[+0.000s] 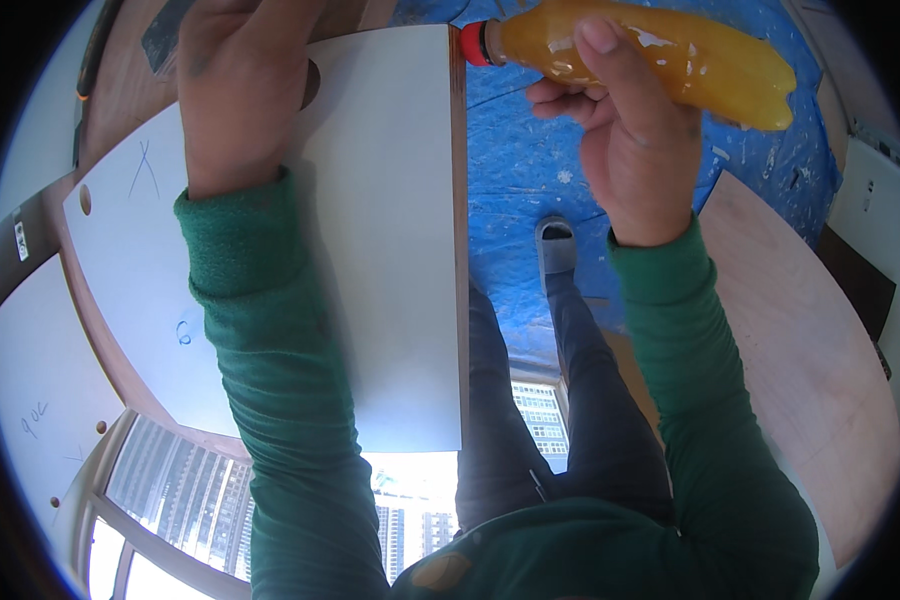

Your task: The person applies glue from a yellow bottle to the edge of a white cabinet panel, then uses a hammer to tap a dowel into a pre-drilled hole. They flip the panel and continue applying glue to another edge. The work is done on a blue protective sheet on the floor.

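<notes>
My right hand [640, 130] is closed round a clear plastic bottle [650, 50] of yellow-orange liquid, tipped on its side. Its red cap [475, 44] points left and meets, or nearly meets, the far end of a board's brown edge [459, 200]. That edge belongs to a white panel [390, 230] with its long side toward me. Over the panel's far left part is my left hand [240, 100]; the top of the picture cuts off its fingers, so what they hold does not show. Beside it a round hole [311, 85] shows in the white surface.
More white panels with pen marks and drilled holes lie left, one [140, 260] beneath my left arm. Blue sheeting [530, 160], stained and wrinkled, covers the floor. A pale wooden board [790, 350] leans or lies at right. Windows [180, 490] show below left.
</notes>
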Available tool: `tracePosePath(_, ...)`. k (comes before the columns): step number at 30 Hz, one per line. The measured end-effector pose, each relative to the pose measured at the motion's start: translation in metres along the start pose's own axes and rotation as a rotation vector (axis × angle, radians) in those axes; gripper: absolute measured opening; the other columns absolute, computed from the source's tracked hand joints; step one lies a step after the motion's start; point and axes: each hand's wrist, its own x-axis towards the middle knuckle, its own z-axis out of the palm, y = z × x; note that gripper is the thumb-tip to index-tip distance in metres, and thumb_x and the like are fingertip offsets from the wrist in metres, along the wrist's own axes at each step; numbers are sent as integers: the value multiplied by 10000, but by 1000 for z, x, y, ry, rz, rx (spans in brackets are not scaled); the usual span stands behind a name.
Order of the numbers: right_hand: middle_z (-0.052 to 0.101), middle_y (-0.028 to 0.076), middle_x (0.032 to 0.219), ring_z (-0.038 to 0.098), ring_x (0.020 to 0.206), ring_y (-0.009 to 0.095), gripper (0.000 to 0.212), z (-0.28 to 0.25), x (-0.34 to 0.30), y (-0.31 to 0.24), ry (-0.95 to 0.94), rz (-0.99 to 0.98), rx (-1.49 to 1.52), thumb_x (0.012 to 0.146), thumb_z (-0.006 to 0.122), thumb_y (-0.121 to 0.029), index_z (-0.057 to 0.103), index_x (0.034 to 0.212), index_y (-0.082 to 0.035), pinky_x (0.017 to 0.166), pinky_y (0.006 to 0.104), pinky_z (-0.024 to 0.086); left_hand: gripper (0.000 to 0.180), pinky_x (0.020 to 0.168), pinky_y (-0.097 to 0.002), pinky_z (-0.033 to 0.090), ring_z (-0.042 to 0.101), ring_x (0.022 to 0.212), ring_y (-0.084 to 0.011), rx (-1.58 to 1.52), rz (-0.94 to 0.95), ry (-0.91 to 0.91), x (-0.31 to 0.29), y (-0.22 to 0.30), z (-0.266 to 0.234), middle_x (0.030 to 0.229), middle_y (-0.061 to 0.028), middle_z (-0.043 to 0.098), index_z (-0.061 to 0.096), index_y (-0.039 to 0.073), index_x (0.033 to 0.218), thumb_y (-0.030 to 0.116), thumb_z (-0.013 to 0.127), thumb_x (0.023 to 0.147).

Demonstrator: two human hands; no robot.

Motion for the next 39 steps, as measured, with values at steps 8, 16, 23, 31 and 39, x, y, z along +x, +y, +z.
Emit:
tracePosePath(8, 741, 95, 923, 714, 694, 168, 296, 16, -3, -20, 42, 120, 125, 983, 749, -272, 678, 1095, -7, 614, 282, 603, 236, 779, -270, 481, 639, 863, -132, -16, 100, 0, -3, -2, 2, 966, -46, 746, 788, 27, 1045, 223, 664, 1004)
tracePosePath(16, 761, 141, 1046, 766, 826, 221, 393, -33, -7, 11, -18, 89, 15, 1012, 711, -355, 649, 1240, -41, 718, 319, 639, 238, 804, -283, 494, 649, 893, -142, -46, 100, 11, -5, -2, 4, 986, -48, 751, 789, 28, 1050, 227, 667, 1007)
tracePosePath(23, 772, 135, 1011, 769, 761, 224, 435, -28, -36, 17, 1, 350, 482, 1009, 690, -453, 675, 1167, -47, 655, 337, 651, 253, 837, -295, 489, 651, 919, -149, -138, 50, -72, -7, 4, 1, 980, -67, 747, 787, 26, 1050, 244, 664, 1010)
tracePosePath(31, 768, 136, 1006, 771, 789, 220, 443, -26, -42, 24, -50, 303, 389, 1001, 707, -445, 673, 1175, -39, 673, 339, 652, 257, 806, -287, 493, 652, 888, -138, -130, 54, -163, -1, 4, -10, 919, -52, 729, 786, 22, 1051, 244, 663, 1012)
tracePosePath(39, 601, 251, 1428, 765, 929, 260, 644, -19, -78, 20, -83, 100, 57, 1010, 688, -416, 484, 1451, 7, 754, 349, 651, 255, 778, -287, 511, 663, 856, -139, -65, 104, -119, 0, 4, -4, 925, -54, 736, 780, 20, 1058, 237, 654, 1017)
